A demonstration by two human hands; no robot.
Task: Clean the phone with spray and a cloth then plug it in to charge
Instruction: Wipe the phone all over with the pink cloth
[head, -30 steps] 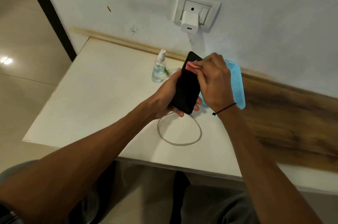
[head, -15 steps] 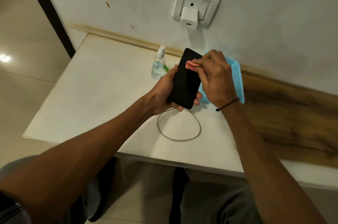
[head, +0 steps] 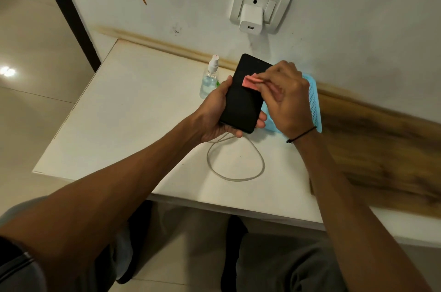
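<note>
My left hand [head: 214, 112] grips a black phone [head: 243, 98] from below and the left, holding it tilted above the white table [head: 133, 112]. My right hand [head: 286, 98] pinches a small pink cloth [head: 250, 81] and presses it on the upper part of the screen. A clear spray bottle [head: 210, 78] with a white nozzle stands upright just left of the phone. A white charging cable [head: 238, 167] lies looped on the table under my hands. A white charger [head: 250, 20] sits plugged into the wall socket [head: 262, 2] above.
A light blue mesh basket [head: 313, 103] lies behind my right hand against the wall. A wood-grain surface [head: 381, 153] runs along the right. The table's near edge is above my knees; tiled floor lies to the left.
The pink cloth has slid from the phone's upper right edge leftward and down onto the screen. The phone stays in my left hand, and the view has shifted slightly.
</note>
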